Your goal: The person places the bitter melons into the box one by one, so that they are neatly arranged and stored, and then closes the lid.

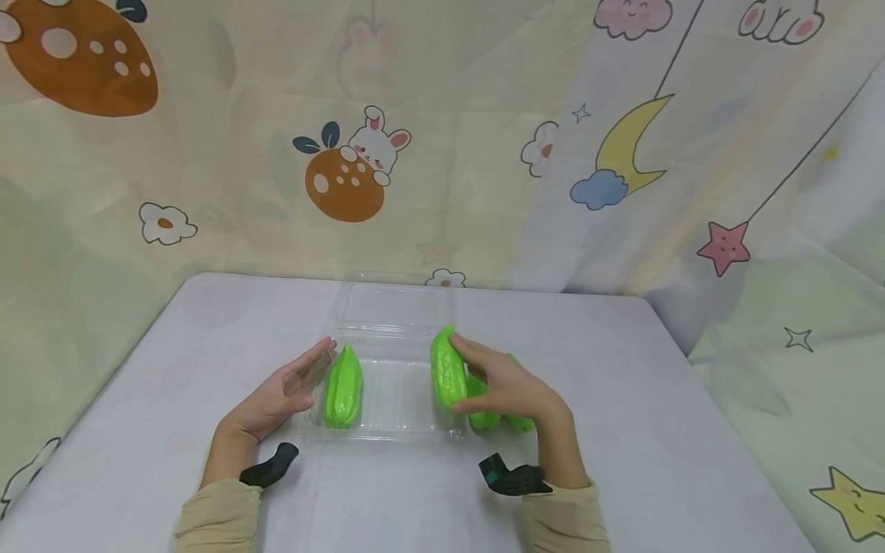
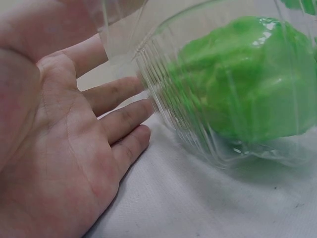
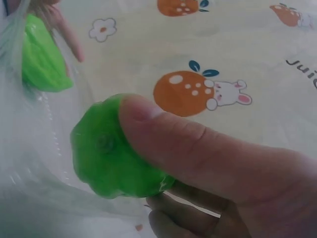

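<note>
Right hand (image 1: 515, 384) angles inward, thumb and fingertips pinching a green vegetable (image 1: 448, 372) end to end at the right side of the clear box (image 1: 396, 395), mid-table (image 1: 657, 461)! Left hand (image 1: 280, 392), palm inward, fingers fairly straight, meets the box's left wall, beside a second vegetable (image 1: 343, 388).

On the table (image 1: 173, 376), the container (image 1: 397, 388) has its lid (image 1: 394, 309) on the far side and one vegetable (image 1: 343, 390) in its left part. A second vegetable (image 1: 447, 372), in the right hand (image 1: 510, 385), is at its right side; two more vegetables (image 1: 484, 420) lie farther right. The left hand (image 1: 282, 393) is at the container's left.
</note>
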Available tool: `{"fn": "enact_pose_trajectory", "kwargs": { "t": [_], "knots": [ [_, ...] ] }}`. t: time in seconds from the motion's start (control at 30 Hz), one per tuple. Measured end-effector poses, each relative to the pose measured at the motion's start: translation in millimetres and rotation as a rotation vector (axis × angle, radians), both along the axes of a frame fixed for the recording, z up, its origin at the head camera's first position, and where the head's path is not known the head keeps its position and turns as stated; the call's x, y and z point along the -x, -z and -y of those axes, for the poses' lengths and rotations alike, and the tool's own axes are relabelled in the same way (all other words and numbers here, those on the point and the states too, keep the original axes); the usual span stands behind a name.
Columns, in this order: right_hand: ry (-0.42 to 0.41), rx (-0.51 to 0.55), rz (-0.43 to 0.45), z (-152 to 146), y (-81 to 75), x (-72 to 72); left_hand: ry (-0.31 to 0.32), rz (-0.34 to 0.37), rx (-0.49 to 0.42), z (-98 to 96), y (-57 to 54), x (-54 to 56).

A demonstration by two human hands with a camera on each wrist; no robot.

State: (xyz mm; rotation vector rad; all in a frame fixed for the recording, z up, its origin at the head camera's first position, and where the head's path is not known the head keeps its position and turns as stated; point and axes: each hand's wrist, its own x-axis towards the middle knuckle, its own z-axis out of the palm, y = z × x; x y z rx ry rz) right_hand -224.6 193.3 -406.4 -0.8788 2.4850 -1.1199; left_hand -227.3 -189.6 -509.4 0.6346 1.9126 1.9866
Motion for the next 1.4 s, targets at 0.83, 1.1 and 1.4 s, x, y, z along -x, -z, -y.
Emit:
{"fn": "enact_pose_trajectory", "kwargs": {
  "t": [0.83,1.1,1.4],
  "knots": [
    [0.06,-0.169,-0.152,54,17.5,1.7,0.022,-0.022,-0.01,0.4,-2.5,0.6],
    [0.101,-0.218,-0.139,72,26.1,0.9,0.02,0.002,-0.025,0.4,-1.8,1.3],
    [0.105,-0.229,-0.134,87,32.4,-2.4,0.0,-0.008,-0.012,-0.4,-1.1,1.7]
  ]
}}
